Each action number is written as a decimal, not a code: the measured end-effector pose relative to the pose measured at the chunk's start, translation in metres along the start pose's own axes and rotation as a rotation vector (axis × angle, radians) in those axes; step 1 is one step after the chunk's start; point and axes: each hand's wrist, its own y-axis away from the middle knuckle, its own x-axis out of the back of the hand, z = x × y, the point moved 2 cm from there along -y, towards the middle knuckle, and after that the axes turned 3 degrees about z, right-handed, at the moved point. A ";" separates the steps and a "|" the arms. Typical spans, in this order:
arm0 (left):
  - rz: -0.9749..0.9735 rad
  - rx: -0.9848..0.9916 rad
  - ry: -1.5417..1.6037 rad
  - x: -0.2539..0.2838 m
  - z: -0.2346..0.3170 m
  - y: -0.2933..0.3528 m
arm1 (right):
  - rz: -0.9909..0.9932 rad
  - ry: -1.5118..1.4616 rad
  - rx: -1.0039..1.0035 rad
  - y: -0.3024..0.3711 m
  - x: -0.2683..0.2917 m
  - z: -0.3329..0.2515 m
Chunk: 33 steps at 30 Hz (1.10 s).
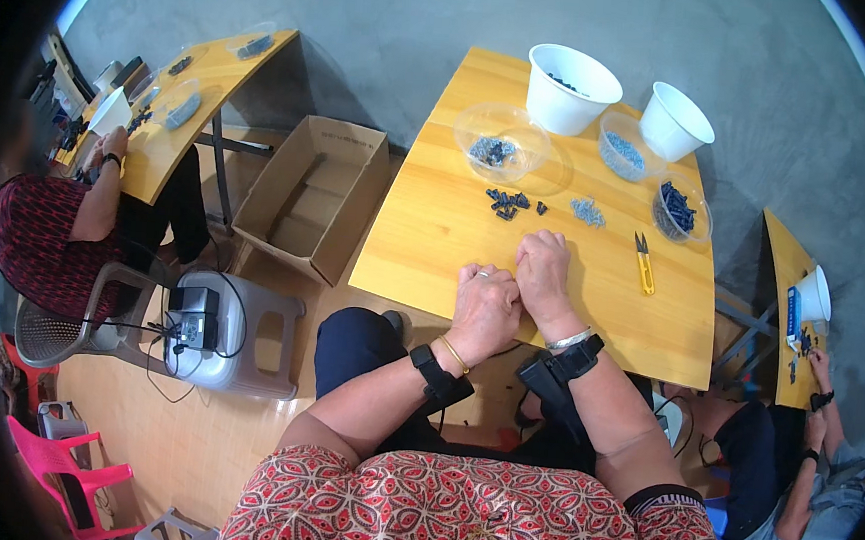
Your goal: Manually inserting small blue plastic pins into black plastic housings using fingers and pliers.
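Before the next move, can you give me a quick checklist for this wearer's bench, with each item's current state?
1. Both hands visible: ok. The left hand and right hand are together at the table's near edge.
2. Item held between the fingers: cannot tell; curled fingers hide it.
3. Yellow-handled snips set down: ok, lying on the table right of the right hand.
4. Loose piles kept apart: ok. The dark parts lie left of the grey-blue parts, with bare wood between.
5. Contents of the right-hand white tub: cannot tell; its bottom is out of sight.
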 end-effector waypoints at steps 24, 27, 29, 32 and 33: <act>-0.011 0.824 1.408 0.015 -0.019 -0.003 | 0.011 -0.356 0.029 0.013 0.043 -0.038; -0.034 0.803 1.308 0.019 -0.019 -0.003 | -0.016 -0.454 -0.077 0.013 0.045 -0.033; -0.013 0.779 1.316 0.019 -0.021 -0.004 | -0.032 -0.444 -0.073 0.012 0.046 -0.033; -0.012 0.740 1.310 0.021 -0.019 -0.005 | -0.039 -0.396 -0.016 0.010 0.048 -0.033; -0.034 0.725 1.297 0.022 -0.018 -0.006 | -0.031 -0.357 0.036 0.009 0.049 -0.033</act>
